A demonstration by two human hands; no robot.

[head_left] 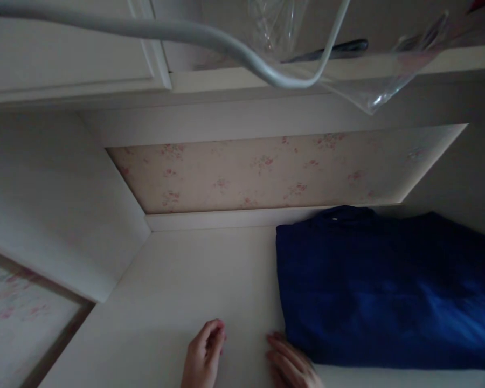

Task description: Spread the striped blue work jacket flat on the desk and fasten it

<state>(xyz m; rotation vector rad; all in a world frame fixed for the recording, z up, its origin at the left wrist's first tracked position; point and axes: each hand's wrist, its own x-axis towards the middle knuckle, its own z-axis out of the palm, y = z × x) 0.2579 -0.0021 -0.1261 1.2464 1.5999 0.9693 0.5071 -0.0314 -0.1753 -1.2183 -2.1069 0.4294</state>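
Blue garment (388, 291) already lay folded on the shelf (194, 280), right hand (291, 366) flat against its near-left corner, grip released; left hand (204, 355) loosely curled, empty, just beside.

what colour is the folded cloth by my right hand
Deep blue: the folded cloth by your right hand, in the head view.

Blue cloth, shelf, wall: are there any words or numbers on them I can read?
No words, numbers or signs can be read anywhere here.
Blue cloth: plain, no label shows.
Wallpaper: only small pink flowers, no writing.
Plastic bag on top: clear, nothing printed that can be seen.
Shelf: bare and plain.
The left hand and right hand hold nothing with writing.
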